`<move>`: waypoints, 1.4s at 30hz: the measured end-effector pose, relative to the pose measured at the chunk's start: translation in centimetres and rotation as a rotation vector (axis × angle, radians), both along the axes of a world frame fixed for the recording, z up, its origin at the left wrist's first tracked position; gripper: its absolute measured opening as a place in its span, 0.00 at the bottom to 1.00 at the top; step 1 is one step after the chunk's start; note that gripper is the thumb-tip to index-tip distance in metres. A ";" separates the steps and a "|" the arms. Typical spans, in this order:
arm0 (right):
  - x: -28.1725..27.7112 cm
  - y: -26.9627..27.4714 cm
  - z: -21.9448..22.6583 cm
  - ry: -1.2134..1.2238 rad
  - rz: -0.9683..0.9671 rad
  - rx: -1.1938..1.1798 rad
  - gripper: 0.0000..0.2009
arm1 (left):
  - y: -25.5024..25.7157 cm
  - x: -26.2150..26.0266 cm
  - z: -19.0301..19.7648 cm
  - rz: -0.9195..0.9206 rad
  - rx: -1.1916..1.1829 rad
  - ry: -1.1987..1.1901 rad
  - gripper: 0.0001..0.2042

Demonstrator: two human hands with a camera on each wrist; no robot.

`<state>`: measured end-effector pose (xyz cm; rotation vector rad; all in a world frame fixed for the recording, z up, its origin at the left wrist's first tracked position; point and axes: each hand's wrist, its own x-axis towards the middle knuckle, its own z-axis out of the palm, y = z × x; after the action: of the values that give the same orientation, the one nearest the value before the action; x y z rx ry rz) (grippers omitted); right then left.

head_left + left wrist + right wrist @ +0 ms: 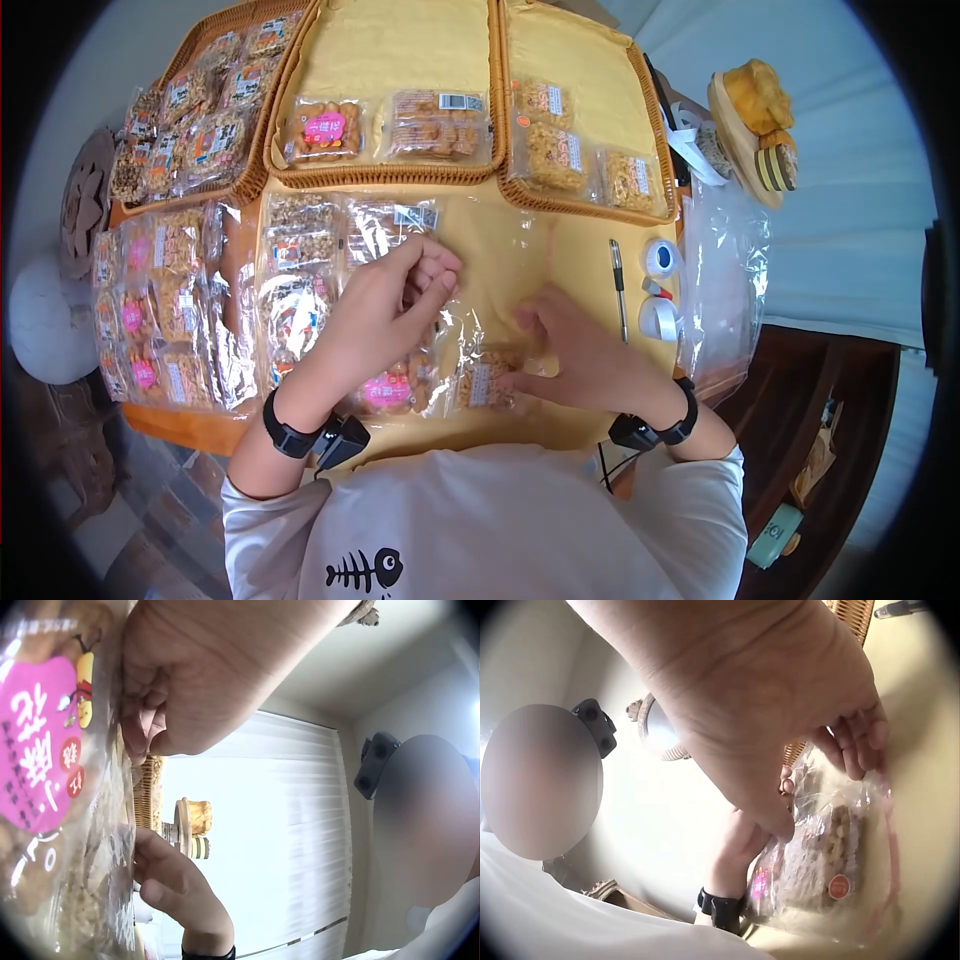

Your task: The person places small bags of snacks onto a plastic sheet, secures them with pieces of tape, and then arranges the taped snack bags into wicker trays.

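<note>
A large clear plastic bag (pixel 490 300) lies flat on the yellow cloth, with wrapped snack packets inside. My left hand (pixel 395 295) lies over it, fingers curled, pinching the upper film near the middle. The pink-labelled packet (pixel 37 742) of small fried dough twists sits below this hand. My right hand (pixel 595 360) is above the bag's right part, thumb and fingers spread apart. Its thumb is by a puffed-grain snack packet (pixel 487 380); in the right wrist view its fingertips are close to the bag's pink-striped edge (pixel 891 855).
Wicker trays with packets stand behind: left (pixel 250 185), middle (pixel 390 178) and right (pixel 590 205). A filled clear bag (pixel 165 310) lies at left. On the right are a pen (pixel 618 290), tape rolls (pixel 660 260) and clear bags (pixel 730 290). A wooden bread stand (pixel 735 130) is beyond.
</note>
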<state>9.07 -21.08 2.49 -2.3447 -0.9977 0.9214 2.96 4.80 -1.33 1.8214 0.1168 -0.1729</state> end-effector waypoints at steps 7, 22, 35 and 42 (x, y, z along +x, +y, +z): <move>-0.4 -0.3 -2.8 0.373 -0.604 0.425 0.33 | -0.1 0.0 0.3 0.021 -0.039 0.011 0.08; 1.0 0.3 -0.9 0.176 -0.040 0.120 0.18 | 0.2 -0.1 0.0 -0.022 -0.007 0.002 0.08; -0.4 1.6 2.3 0.242 -0.184 -0.034 0.26 | 0.3 0.0 0.2 -0.030 0.004 0.056 0.08; 8.8 -1.8 9.7 -0.310 -0.308 0.181 0.20 | -0.1 -0.1 0.0 0.022 -0.050 0.006 0.08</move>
<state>17.90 -22.88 12.24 -2.4366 -0.7598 0.3435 2.90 4.66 -1.31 1.7693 0.1356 -0.1639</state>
